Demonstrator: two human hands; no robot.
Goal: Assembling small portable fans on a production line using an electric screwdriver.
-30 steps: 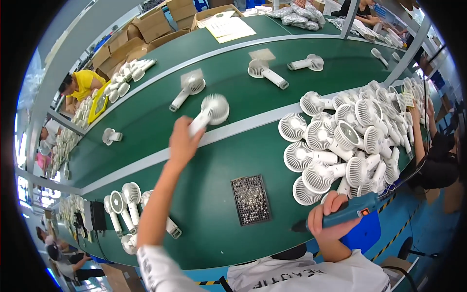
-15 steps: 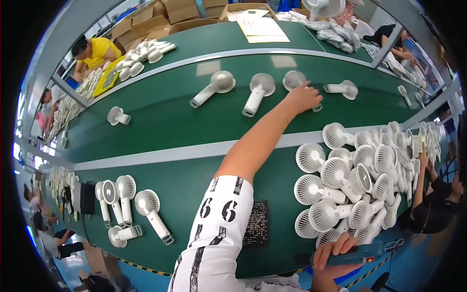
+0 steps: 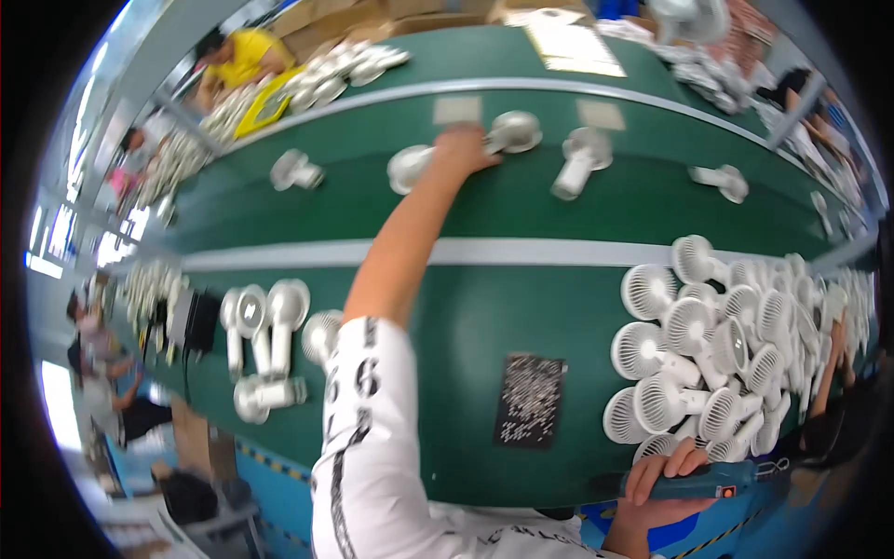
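On the near left of the green conveyor belt [image 3: 521,205], a small group of white handheld fans [image 3: 261,326] lies in a row. Farther along, the left hand [image 3: 463,149] stretches across to the belt's far lane, fingers curled down onto a white fan [image 3: 507,132] (whether it is truly clamped cannot be told through the blur). That fan is round-headed with a short handle, lying flat. On the right, a large pile of fans [image 3: 717,345] seems to wait unhandled, so much work looks left. The right hand [image 3: 666,480] is wrapped tight around a blue power tool [image 3: 708,482].
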